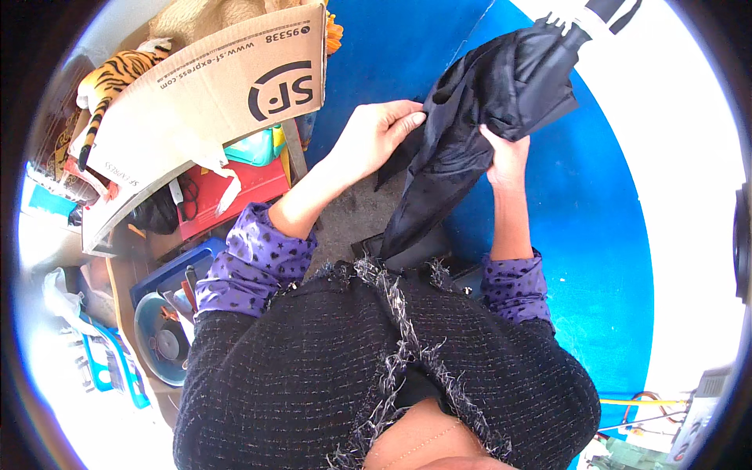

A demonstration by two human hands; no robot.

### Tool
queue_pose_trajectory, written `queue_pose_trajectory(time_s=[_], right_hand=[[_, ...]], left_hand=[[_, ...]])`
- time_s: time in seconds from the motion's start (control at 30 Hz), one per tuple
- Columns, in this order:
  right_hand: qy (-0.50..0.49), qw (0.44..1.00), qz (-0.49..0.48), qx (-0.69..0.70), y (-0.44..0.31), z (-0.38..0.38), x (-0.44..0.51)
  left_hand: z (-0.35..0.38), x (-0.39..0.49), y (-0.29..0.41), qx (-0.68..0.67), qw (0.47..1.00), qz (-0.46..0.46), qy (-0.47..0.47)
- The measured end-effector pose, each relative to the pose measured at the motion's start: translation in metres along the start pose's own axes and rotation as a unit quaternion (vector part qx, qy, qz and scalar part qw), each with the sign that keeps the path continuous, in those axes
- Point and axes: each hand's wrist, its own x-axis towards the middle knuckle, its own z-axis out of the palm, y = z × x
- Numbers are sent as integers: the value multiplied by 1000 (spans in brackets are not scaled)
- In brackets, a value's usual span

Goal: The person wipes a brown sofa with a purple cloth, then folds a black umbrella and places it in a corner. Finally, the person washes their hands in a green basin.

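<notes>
A bundle of shiny black fabric (458,126), which looks like a loosely folded umbrella, slants from upper right down towards my chest. At its upper end are a white toothed part (567,20) and a dark handle-like piece (605,8), partly washed out by glare. My left hand (385,132) pinches the fabric's left edge between thumb and fingers. Lower on the right side, my right hand (508,154) grips the bundle, its fingers mostly hidden behind the folds. Pointed flaps of cloth hang loose on both sides.
A printed cardboard box (235,70) stands at upper left, with a toy tiger (126,73) on its edge. Below are a red box (235,202), scissors (185,200) and a round blue container (167,343). A large blue surface (587,235) spans the right side.
</notes>
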Motion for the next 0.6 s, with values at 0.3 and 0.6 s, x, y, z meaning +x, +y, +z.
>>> queue_pose_trajectory(time_s=[0.3, 0.6], right_hand=[[103, 841, -209, -489, 37, 48, -10], [-57, 782, -287, -550, -3, 67, -42]], left_hand=[[51, 15, 17, -60, 994, -91, 7], [36, 64, -8, -307, 948, -52, 71]])
